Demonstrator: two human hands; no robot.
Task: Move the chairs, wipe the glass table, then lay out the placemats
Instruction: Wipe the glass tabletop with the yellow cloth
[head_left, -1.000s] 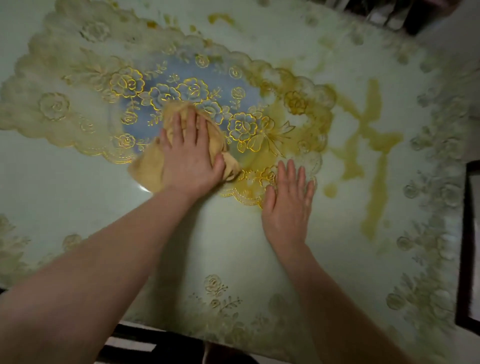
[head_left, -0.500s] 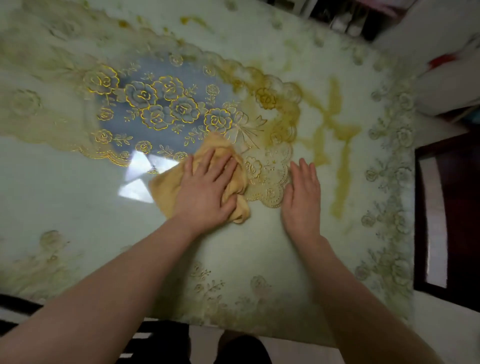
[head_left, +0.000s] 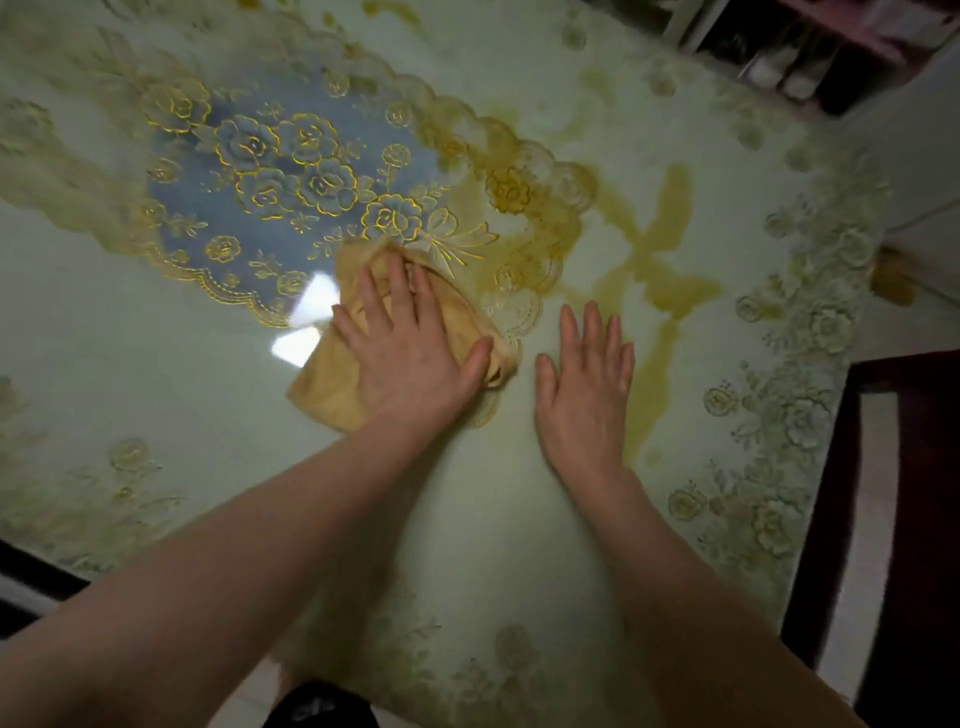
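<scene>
A pale green glass table (head_left: 156, 374) with a floral pattern along its edges fills the view. My left hand (head_left: 410, 353) presses flat on a yellow cloth (head_left: 332, 384) near the table's middle. Beside it, my right hand (head_left: 584, 384) rests flat on the bare glass, fingers straight. A lace placemat (head_left: 291, 176) with gold-outlined roses lies just beyond the cloth; the cloth overlaps its near edge. A yellowish cross-shaped mark (head_left: 660, 270) shows on the glass to the right of my right hand.
A dark wooden chair frame (head_left: 904, 509) stands at the table's right edge. Shelving with small items (head_left: 800, 57) sits beyond the far right corner. A bright light reflection (head_left: 306, 322) glints left of the cloth. Dark floor strips show at the lower left.
My left hand has slid the cloth toward me and to the right, off the placemat's middle to its near edge. The right hand stays flat beside it. The view has shifted left.
</scene>
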